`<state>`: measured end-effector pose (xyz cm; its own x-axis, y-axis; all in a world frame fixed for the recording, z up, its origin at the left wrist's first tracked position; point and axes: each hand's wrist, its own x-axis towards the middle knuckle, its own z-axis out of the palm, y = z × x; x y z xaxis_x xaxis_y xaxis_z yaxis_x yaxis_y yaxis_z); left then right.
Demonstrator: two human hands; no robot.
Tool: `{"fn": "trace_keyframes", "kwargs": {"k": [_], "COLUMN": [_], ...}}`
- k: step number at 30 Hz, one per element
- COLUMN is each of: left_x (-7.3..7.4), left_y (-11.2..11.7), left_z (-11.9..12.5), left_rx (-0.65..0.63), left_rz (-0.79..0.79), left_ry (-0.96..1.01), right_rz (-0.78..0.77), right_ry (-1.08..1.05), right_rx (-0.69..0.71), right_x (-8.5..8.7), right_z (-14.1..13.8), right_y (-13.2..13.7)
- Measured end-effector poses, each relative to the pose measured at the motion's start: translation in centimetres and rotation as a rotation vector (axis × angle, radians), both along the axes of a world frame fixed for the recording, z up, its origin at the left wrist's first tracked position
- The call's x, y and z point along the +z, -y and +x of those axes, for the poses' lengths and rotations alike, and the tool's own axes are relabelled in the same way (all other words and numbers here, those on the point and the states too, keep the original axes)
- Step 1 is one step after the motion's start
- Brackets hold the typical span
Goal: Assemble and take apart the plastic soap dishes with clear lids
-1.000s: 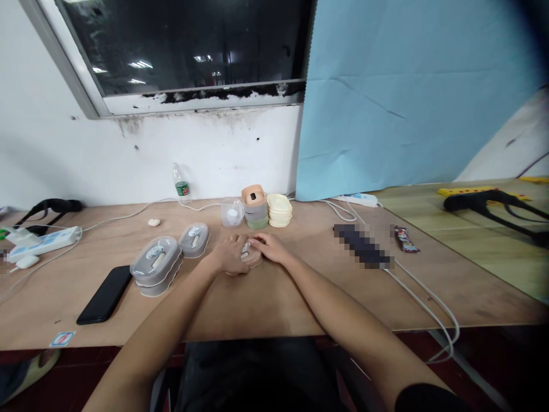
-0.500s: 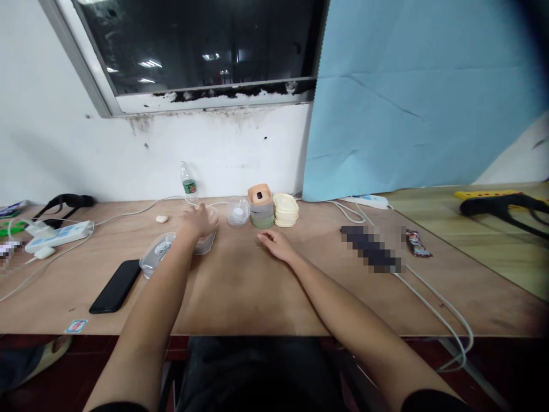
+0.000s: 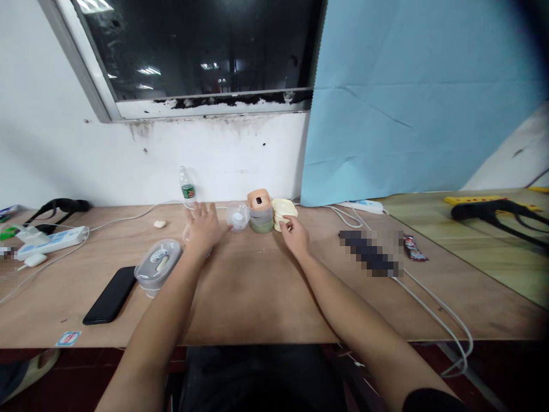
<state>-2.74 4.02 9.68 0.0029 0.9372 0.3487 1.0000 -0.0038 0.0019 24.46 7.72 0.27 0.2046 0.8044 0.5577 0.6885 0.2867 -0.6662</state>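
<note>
My left hand [image 3: 205,226] is open, fingers spread and pointing away from me, over a clear plastic container that it mostly hides; contact with it is unclear. My right hand [image 3: 295,236] has its fingers loosely curled, with nothing visible in them. Its fingertips are at the front of a stack of cream containers [image 3: 285,207]; whether they touch is hard to tell. Just left of that stack stand piled containers [image 3: 261,217] in grey and green, topped with peach. Clear plastic containers [image 3: 238,217] stand between them and my left hand. A clear oval lidded container [image 3: 156,266] sits left of my left forearm.
A black phone [image 3: 110,294] lies at the front left. Power strips [image 3: 54,243] and white cables [image 3: 132,220] run along the table [image 3: 253,297]. A bottle [image 3: 187,186] stands by the wall. On the right are a snack wrapper [image 3: 415,249] and a blurred dark item [image 3: 369,252].
My left hand has spread its fingers and lies slightly further right. My right hand has moved right and away from me to the cream stack. The view has shifted slightly.
</note>
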Motion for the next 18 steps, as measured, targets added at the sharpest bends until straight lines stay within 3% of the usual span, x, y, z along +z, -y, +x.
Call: {"fn": "trace_keyframes", "kwargs": {"k": [3, 5, 8, 12, 18], "left_x": [-1.1, -2.9, -6.1, -8.7, -8.9], "left_y": [2.0, 3.0, 3.5, 2.6, 2.1], "left_z": [3.4, 5.3, 6.9, 6.3, 5.1], "left_rx": [-0.265, -0.46, -0.644, -0.68, -0.612], "left_rz": [0.054, 0.024, -0.041, -0.099, -0.103], "left_ry": [0.07, 0.091, 0.153, 0.227, 0.317], "right_rz": [-0.008, -0.043, -0.065, -0.002, 0.054], "right_ry": [0.034, 0.072, 0.091, -0.013, -0.1], "right_rx": [-0.044, -0.026, -0.025, -0.092, -0.145], "right_x": [0.1, -0.3, -1.1, -1.3, -0.9], "right_z": [1.5, 2.1, 2.3, 2.1, 2.4], "right_y": [-1.4, -2.3, -3.1, -3.0, -2.5]}}
